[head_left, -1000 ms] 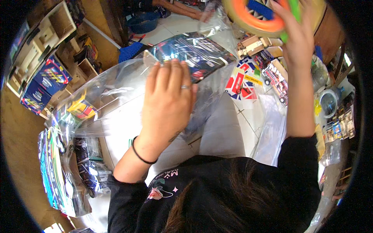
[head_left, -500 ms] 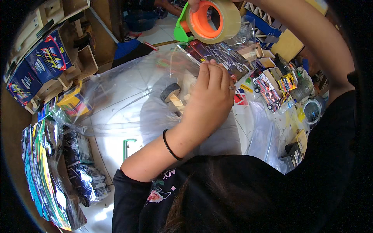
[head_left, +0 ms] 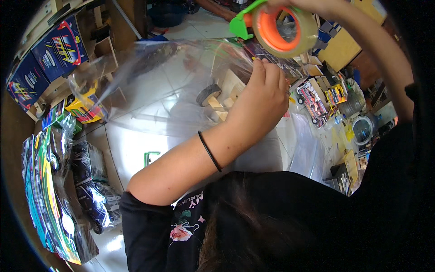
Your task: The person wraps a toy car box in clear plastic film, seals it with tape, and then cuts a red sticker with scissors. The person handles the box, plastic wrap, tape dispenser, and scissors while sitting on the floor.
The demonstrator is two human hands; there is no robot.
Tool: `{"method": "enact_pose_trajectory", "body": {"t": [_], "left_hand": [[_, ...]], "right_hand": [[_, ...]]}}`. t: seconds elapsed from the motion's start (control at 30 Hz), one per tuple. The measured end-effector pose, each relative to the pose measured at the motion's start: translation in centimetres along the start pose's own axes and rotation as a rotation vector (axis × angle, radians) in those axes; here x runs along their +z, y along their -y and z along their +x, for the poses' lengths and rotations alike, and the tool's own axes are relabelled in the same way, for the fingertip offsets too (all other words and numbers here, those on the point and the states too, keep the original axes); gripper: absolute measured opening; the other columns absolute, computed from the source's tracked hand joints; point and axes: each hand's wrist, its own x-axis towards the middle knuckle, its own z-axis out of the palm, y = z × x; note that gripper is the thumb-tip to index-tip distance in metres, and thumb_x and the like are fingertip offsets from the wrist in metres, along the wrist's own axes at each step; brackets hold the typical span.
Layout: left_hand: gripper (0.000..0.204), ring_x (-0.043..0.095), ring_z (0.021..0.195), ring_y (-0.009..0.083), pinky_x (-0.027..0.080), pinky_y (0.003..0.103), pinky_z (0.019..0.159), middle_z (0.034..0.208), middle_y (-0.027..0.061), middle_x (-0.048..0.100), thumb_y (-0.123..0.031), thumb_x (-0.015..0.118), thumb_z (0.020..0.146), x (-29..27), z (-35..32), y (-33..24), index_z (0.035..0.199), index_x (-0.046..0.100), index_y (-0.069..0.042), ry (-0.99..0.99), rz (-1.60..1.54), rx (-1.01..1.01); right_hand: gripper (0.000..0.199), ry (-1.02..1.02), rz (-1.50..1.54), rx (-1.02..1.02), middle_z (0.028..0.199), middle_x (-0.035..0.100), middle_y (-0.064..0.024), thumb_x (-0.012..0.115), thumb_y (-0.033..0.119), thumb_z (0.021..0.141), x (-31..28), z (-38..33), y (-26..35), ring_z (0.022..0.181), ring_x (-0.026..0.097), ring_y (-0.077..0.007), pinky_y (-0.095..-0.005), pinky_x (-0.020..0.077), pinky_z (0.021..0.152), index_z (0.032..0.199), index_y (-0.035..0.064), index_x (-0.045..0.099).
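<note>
My left hand [head_left: 267, 86], with a black band at its wrist, has its fingers closed on a large clear plastic bag [head_left: 149, 102], which spreads out to the left. Inside the bag, partly behind that hand, is a wooden toy vehicle [head_left: 233, 84] with a black wheel [head_left: 208, 95]. Its far end shows dark printed sides. Higher up, my right hand [head_left: 281, 5] grips a tape dispenser [head_left: 242, 25] with a green cutter and a roll of clear tape [head_left: 310, 36] on an orange core. The roll hangs just above my left fingertips; whether a strip joins them cannot be told.
Printed toy trucks in plastic [head_left: 97, 204] are piled at left, below dark blue boxy ones [head_left: 59, 54]. A small toy truck [head_left: 312, 102] and a clear bucket [head_left: 362, 129] stand at right. Clear plastic sheets [head_left: 308, 147] lie on the tiles. Another person's hand [head_left: 226, 13] shows at the top.
Both hands have moved to the right, the tape dispenser with the right one, slightly lower. The plastic bag and the toy vehicle in it have shifted right with my left hand.
</note>
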Motion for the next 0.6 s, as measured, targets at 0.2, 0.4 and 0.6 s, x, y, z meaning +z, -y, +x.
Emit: {"method": "enact_pose_trajectory", "body": {"t": [0.2, 0.4, 0.6], "left_hand": [[0.025, 0.052, 0.092, 0.0269, 0.042, 0.039, 0.090, 0.087, 0.0116, 0.056, -0.024, 0.056, 0.082, 0.1, 0.0, -0.1, 0.082, 0.065, 0.000, -0.013, 0.022, -0.012], [0.029, 0.053, 0.094, 0.0255, 0.042, 0.037, 0.091, 0.090, 0.0111, 0.058, -0.028, 0.058, 0.082, -0.1, -0.1, 0.1, 0.087, 0.064, 0.001, 0.005, -0.037, -0.001], [0.034, 0.055, 0.096, 0.0253, 0.044, 0.036, 0.088, 0.096, 0.0106, 0.060, -0.027, 0.059, 0.083, -1.3, 0.2, -0.4, 0.103, 0.055, 0.000, 0.136, -0.066, -0.005]], "right_hand": [[0.031, -0.250, 0.232, 0.052, 0.099, 0.055, -0.0043, 0.068, 0.013, 0.075, 3.6, -10.4, -0.4, 0.096, 0.055, -0.0140, -0.0252, 0.0419, 0.085, 0.105, 0.0020, 0.066], [0.037, -0.420, 0.233, 0.041, 0.085, 0.053, -0.0085, 0.067, 0.005, 0.065, 8.0, -20.8, -1.3, 0.083, 0.054, -0.0178, -0.0277, 0.0406, 0.074, 0.101, -0.0014, 0.066], [0.040, -0.487, 0.293, 0.029, 0.088, 0.056, -0.0129, 0.063, 0.000, 0.062, 11.9, -24.2, 2.1, 0.086, 0.057, -0.0264, -0.0340, 0.0441, 0.075, 0.101, 0.0023, 0.066]]}}
